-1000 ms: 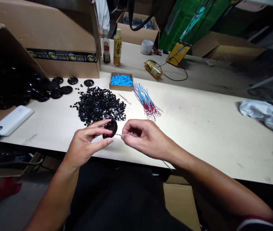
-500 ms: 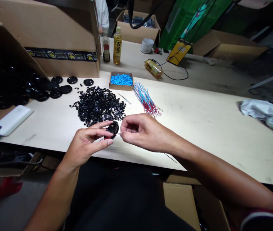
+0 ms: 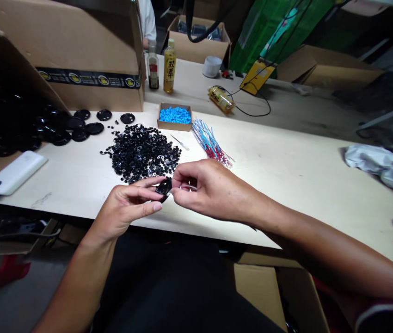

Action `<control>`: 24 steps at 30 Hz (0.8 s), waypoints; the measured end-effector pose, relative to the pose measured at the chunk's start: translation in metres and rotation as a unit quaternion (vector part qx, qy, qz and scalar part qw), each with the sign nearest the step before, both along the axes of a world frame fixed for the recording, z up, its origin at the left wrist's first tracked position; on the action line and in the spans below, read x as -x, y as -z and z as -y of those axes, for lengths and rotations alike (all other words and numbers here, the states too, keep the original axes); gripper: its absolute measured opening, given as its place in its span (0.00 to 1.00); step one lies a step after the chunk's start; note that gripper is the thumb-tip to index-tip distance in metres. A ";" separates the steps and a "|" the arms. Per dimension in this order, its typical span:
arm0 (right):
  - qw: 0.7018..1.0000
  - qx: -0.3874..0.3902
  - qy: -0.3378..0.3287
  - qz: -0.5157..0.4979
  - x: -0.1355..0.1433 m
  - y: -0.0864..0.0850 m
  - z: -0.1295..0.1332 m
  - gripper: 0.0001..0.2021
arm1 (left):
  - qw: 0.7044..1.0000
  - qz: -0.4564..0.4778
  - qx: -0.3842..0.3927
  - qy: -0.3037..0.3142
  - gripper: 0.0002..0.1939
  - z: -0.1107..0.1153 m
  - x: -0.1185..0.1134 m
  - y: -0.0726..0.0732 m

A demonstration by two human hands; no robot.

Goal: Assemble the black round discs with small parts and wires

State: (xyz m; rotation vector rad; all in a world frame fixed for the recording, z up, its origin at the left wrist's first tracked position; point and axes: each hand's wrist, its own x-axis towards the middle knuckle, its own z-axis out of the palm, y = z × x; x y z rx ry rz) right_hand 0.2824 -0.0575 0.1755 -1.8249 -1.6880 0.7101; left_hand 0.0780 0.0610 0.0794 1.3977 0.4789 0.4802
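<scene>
Blue-piece box (image 3: 175, 125): one
My hands: two, left hand (image 3: 118, 210) and right hand (image 3: 206, 189), both nearer me than that box
Black round part (image 3: 163, 187) I hold: one
Bottles (image 3: 169, 69): three, two upright behind the box, one lying behind-right
Small black pieces (image 3: 143, 155): more than I can count, front-left of it

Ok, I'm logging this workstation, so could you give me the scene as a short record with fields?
Left hand: holds a black round part between thumb and fingers
Right hand: pinches a thin wire beside that part
Beyond hands: pile of small black pieces
Beyond pile, to its right: open box of blue pieces
Right of box: bundle of wires
Upright bottles: two
</scene>
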 end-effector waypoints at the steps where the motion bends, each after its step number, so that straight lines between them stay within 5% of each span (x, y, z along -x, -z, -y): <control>1: 1.000 0.002 0.000 0.001 0.000 0.000 0.000 0.04 | 1.000 0.001 0.005 0.000 0.10 0.000 0.000 0.000; 24: 0.996 0.088 -0.001 -0.004 0.003 0.002 -0.006 0.04 | 0.997 -0.039 0.020 0.062 0.08 -0.006 0.013 0.008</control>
